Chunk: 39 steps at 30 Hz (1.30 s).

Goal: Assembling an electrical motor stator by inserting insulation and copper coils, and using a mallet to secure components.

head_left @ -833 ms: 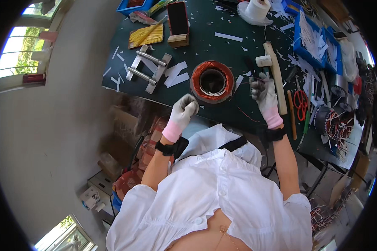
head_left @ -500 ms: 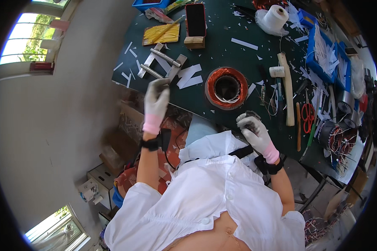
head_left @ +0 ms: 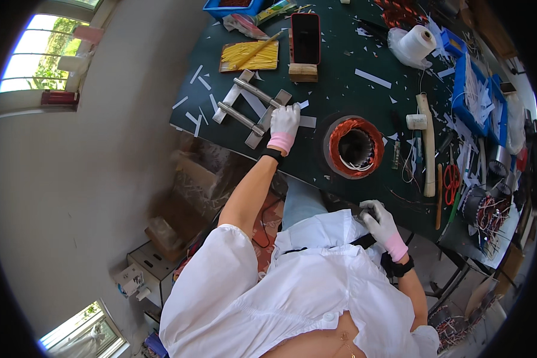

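My left hand [head_left: 284,126], in a white glove with a pink cuff, reaches over the table. Its fingers are bent together over white paper slips [head_left: 307,122], against the right end of a metal frame with two round bars [head_left: 240,118]. What they pinch is hidden. Close to my lap at the table's front edge is my right hand [head_left: 380,225], gloved alike, its fingers curled; a dark shape by the fingertips is too unclear to name. Between and beyond the hands stands a motor stator with copper-coloured windings [head_left: 373,149], white strips inside its bore.
A phone on a wooden block [head_left: 303,73] and yellow sticks [head_left: 259,58] lie at the back. To the right are a thread spool [head_left: 417,42], a white-headed mallet [head_left: 425,146], red scissors [head_left: 451,184], blue bins [head_left: 468,98] and a wire-filled stator [head_left: 486,209].
My left hand has moved right and forward, from the frame's near end onto the paper slips. My right hand has drawn back toward my lap. The whole view has shifted slightly.
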### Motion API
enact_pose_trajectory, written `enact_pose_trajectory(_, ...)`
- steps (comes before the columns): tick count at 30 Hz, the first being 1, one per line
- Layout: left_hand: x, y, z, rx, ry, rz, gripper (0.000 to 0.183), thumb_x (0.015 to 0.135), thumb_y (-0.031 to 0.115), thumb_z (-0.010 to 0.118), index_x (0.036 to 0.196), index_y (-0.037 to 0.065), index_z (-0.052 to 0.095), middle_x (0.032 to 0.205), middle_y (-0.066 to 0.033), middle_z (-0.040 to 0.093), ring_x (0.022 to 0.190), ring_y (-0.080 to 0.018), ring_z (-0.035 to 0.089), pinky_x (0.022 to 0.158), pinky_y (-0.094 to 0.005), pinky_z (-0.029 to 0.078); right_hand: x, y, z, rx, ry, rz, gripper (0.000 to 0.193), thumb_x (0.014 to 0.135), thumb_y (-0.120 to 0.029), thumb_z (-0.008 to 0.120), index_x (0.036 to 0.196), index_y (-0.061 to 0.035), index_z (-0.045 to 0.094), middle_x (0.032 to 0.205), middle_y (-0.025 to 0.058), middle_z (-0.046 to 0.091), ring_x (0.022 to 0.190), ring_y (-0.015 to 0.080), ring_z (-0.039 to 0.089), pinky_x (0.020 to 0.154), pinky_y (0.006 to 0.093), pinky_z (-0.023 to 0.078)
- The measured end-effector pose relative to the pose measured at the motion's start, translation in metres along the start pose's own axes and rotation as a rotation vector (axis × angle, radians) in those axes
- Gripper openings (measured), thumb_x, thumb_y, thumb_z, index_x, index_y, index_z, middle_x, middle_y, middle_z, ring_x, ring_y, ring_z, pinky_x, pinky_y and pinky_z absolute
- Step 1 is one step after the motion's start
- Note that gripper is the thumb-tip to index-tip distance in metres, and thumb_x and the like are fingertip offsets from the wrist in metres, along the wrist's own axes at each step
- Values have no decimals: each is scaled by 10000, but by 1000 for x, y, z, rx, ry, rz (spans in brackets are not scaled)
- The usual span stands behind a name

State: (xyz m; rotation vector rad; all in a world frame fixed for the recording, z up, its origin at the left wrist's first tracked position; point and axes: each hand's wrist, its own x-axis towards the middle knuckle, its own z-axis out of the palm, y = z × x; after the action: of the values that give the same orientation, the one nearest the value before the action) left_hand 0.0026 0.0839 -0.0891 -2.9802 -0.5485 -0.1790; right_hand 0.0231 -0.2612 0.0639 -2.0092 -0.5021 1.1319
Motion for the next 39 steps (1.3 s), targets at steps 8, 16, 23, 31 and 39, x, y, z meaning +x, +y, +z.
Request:
enact_pose_trajectory(8, -21, -17, -29, -1466, 21, -808, 182, 812, 17, 642, 988, -30, 648, 877, -75, 680, 762, -142, 628, 711, -280, 502, 33, -99, -11, 273, -16, -184, 196, 879, -39, 480, 1031, 8, 593, 893, 64, 606, 827, 112, 585, 773, 257, 467)
enact_pose_trajectory(16, -32, -72, -61, -1750, 70, -1036, 172, 827, 72, 691, 966, -11, 634, 858, -42, 658, 718, -117, 606, 649, -247, 483, 172, -121, 34, -415, 147, -571, 174, 896, -200, 501, 970, -63, 579, 871, 174, 623, 851, 354, 607, 746, 466, 485)
enact_pose_trajectory(23, -14, -115, -24, -1727, -118, -1096, 231, 844, 49, 668, 1056, -8, 595, 940, -59, 643, 820, -168, 631, 727, -300, 515, 234, -53, 135, -1309, 322, -301, 504, 857, -139, 523, 1356, -140, 450, 1291, 157, 508, 1210, 297, 472, 906, 396, 453)
enact_pose_trajectory(31, 3, -119, -6, -1662, -236, -972, 214, 871, 75, 637, 1057, -14, 580, 944, -71, 640, 816, -170, 629, 722, -301, 509, 248, -62, 137, -1090, 268, -119, 99, 821, -128, 537, 906, -139, 587, 878, 90, 636, 836, 256, 611, 646, 375, 514)
enact_pose_trajectory(39, 4, -112, -15, -1555, -22, -977, 248, 852, 57, 647, 1071, -34, 575, 968, -77, 624, 827, -150, 565, 735, -292, 470, 249, -81, 129, -1118, -53, 149, 226, 861, -143, 553, 1000, -112, 729, 1045, 43, 680, 1053, 229, 581, 788, 338, 493)
